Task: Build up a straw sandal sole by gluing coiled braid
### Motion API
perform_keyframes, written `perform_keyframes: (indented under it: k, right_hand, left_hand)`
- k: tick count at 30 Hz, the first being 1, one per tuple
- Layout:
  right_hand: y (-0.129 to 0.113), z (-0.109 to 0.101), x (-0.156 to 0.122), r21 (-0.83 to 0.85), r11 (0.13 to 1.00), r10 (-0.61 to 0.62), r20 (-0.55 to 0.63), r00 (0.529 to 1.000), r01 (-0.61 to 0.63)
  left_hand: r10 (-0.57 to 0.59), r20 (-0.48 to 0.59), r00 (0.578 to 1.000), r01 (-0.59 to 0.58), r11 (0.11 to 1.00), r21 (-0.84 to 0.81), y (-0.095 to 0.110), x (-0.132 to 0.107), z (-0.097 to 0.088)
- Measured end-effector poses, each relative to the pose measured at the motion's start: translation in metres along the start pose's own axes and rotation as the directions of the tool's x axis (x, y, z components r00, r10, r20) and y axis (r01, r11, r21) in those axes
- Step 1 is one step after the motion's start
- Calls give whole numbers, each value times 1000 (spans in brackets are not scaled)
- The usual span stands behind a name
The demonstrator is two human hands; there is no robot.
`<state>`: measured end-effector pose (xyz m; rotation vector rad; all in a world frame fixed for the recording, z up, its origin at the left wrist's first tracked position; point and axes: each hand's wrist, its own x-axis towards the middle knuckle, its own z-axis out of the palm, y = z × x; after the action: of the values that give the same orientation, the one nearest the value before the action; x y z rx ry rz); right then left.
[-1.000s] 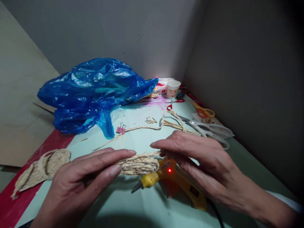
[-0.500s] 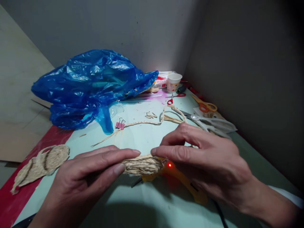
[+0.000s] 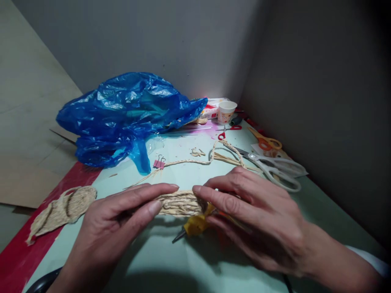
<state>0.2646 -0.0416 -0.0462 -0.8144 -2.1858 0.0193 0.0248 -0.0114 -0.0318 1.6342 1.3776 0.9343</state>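
Observation:
Between my hands is a coil of twisted straw rope [image 3: 183, 203], its layered strands facing me. My left hand [image 3: 119, 221] pinches its left end between thumb and fingers. On the right end, my right hand [image 3: 259, 215] is closed, with the index fingertip on the upper edge. A yellow glue gun [image 3: 197, 225] with a dark nozzle shows just below the coil. Most of its body is hidden behind my right hand, and I cannot tell whether it is held or lies on the table.
A woven straw sole [image 3: 65, 209] lies left. Behind are a blue plastic bag [image 3: 131, 110], a pink binder clip [image 3: 159, 163] on a straw braid [image 3: 189, 162], and a paper cup [image 3: 226, 112]. White-handled scissors [image 3: 269, 162], orange scissors [image 3: 267, 141] and red scissors [image 3: 224, 132] lie right.
The view has shifted slightly, so the table things sit lower and further right. The coil has tilted a little, and my right hand now covers more of the glue gun; its red light is hidden.

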Motion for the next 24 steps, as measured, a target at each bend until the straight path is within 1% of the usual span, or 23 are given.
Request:
perform_keyframes:
  k: [3,5,6,8,11,14,16,18,20,22,24]
  right_hand:
    - [0,6,0,-63,998,1,-65,998,-5]
    - [0,9,-1,-81,997,2,-92,996,-9]
    - [0,9,-2,-82,997,0,-94,996,-8]
    - [0,10,-5,-79,997,8,-69,998,-13]
    - [0,9,-9,-60,997,46,-26,999,-48]
    - [3,9,-11,-31,997,66,30,997,-65]
    - [4,9,-12,-27,998,55,55,997,-54]
    - [5,8,-12,-36,999,34,62,998,-31]
    - [5,6,-12,-51,998,35,101,994,-30]
    - [3,4,-11,-67,998,25,139,990,-15]
    - [3,2,-9,-73,997,14,175,984,-1]
  left_hand:
    - [-52,1,999,52,997,-52,4,1,1]
    - [-94,22,995,95,992,-86,5,1,1]
    - [-131,51,990,136,984,-116,4,1,0]
    - [-205,154,967,234,951,-202,2,2,0]
    - [-245,309,919,348,872,-344,-4,5,0]
    - [-269,362,893,415,804,-427,-9,8,1]
    - [-251,366,896,404,801,-441,-10,9,2]
    - [-215,344,914,356,833,-423,-10,10,2]
    - [-194,324,926,313,873,-373,-7,9,2]
    - [-195,317,928,297,900,-319,-4,9,3]
    - [-207,327,922,305,908,-286,-1,8,5]
